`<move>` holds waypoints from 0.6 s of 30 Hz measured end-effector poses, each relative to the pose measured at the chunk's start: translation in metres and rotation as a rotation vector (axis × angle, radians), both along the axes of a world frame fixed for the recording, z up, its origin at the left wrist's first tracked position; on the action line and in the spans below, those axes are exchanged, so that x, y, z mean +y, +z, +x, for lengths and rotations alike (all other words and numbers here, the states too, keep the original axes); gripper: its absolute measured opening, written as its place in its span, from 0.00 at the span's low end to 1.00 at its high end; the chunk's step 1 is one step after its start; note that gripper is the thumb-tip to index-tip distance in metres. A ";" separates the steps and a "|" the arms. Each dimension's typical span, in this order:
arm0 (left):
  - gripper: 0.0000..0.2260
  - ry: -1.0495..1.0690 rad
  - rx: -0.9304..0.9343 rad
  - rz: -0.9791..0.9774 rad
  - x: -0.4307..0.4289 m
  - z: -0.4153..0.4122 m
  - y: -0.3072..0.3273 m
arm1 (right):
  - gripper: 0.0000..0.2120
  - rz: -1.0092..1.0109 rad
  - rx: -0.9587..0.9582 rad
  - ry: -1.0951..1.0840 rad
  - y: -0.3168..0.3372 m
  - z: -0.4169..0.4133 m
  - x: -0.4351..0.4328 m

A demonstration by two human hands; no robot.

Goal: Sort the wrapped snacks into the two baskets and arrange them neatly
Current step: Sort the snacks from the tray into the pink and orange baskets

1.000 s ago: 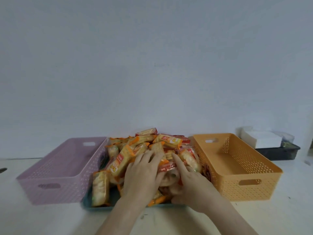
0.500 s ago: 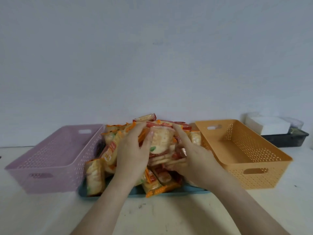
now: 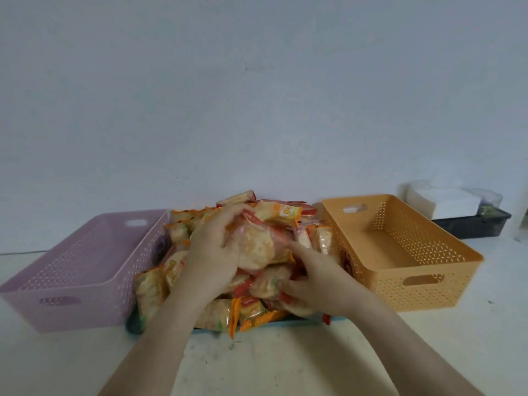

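On the bench point(image 3: 257, 367), the purple basket point(image 3: 85, 307) at the left and the orange basket point(image 3: 400, 292) at the right flank the wrapped snacks point(image 3: 217, 312) heaped mid-bench, where the left hand point(image 3: 213, 252) has its fingers curled round a pale packet point(image 3: 257, 247) and the right hand point(image 3: 317, 278) grips a lower packet point(image 3: 271, 285), so each is best lifted straight up over the near basket wall, both baskets standing open and roomy.

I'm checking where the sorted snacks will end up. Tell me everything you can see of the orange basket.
The orange basket is a rectangular bin, plastic by its look. Its walls are pierced with a fine lattice, its floor is solid, and there is an oval handle slot in the near end wall and another in the far one. It stands upright on the pale table, to the right of the snacks, which lie against or very close to its left wall. Nothing shows inside it.
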State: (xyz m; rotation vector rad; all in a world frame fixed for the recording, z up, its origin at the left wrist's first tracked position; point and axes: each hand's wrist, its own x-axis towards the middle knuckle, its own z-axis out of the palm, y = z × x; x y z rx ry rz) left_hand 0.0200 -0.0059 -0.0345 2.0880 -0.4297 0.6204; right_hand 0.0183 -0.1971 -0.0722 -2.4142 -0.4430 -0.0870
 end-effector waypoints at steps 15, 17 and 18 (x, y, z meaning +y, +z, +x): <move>0.20 -0.058 0.337 0.223 0.037 -0.007 0.023 | 0.16 0.519 -0.002 -0.179 0.004 0.009 0.011; 0.10 0.108 0.221 0.443 0.045 -0.002 0.017 | 0.20 0.351 -0.074 -0.163 0.008 0.009 0.011; 0.16 0.132 0.266 0.568 0.047 0.001 0.013 | 0.24 0.226 -0.102 -0.126 0.010 0.012 0.013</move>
